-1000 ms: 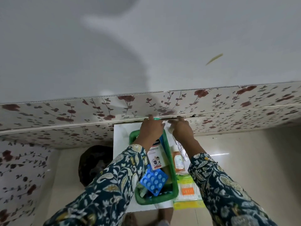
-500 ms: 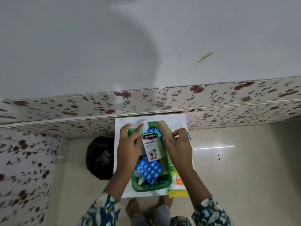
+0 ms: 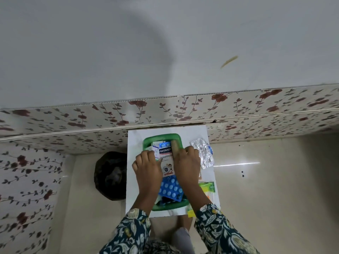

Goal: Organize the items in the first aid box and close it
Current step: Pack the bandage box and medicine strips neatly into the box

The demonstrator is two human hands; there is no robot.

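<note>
A green first aid box (image 3: 146,143) stands open on a small white table (image 3: 194,132). Inside it a Hansaplast carton (image 3: 166,163) lies on top, with a blue blister pack (image 3: 170,188) nearer to me. My left hand (image 3: 148,168) reaches into the box's left side, its fingers closed on a small white carton (image 3: 155,149). Over the box's right side, my right hand (image 3: 187,162) holds a blurred beige roll (image 3: 175,146) at the far end. A silver foil strip (image 3: 202,153) and a green-yellow packet (image 3: 207,187) lie on the table right of the box.
The table stands against a floral-panelled wall (image 3: 256,107). A black bag (image 3: 110,175) sits on the floor just left of the table. Glossy cream floor (image 3: 266,189) stretches to the right. My feet (image 3: 181,233) show below the table's near edge.
Both hands have drawn back from the wall to the box. The right hand has brought the beige roll down to the box's far end. The left hand has lowered into the box.
</note>
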